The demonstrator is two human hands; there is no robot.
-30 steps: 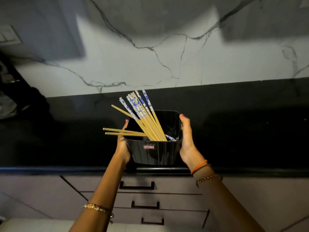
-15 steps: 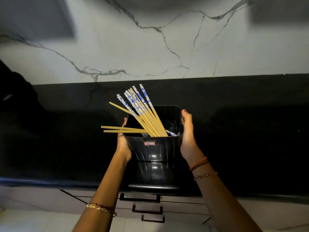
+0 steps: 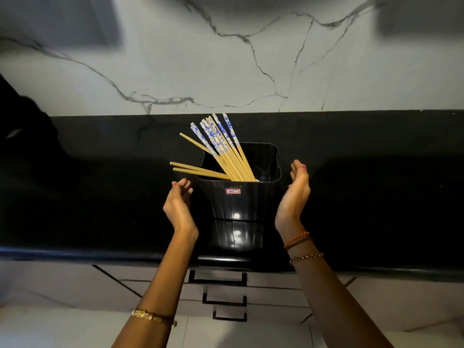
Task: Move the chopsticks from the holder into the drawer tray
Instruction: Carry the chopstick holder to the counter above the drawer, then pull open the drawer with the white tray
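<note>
Black countertop (image 3: 364,192) above closed drawers (image 3: 218,292); no drawer tray is visible. The black plastic holder (image 3: 241,199) stands near the counter's front edge, all the chopsticks (image 3: 226,151) inside and leaning left. Left hand (image 3: 179,207) and right hand (image 3: 293,199) flank it, fingers relaxed, touching nothing. Transfer not yet begun.

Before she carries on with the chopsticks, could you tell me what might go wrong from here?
1. The chopsticks lean left over the holder's rim, two lying almost flat; a careless grip could flick them onto the black counter.
2. Neither the left hand nor the right hand steadies the holder, so pulling a bundle might tip it.
3. The drawers below look closed.
</note>
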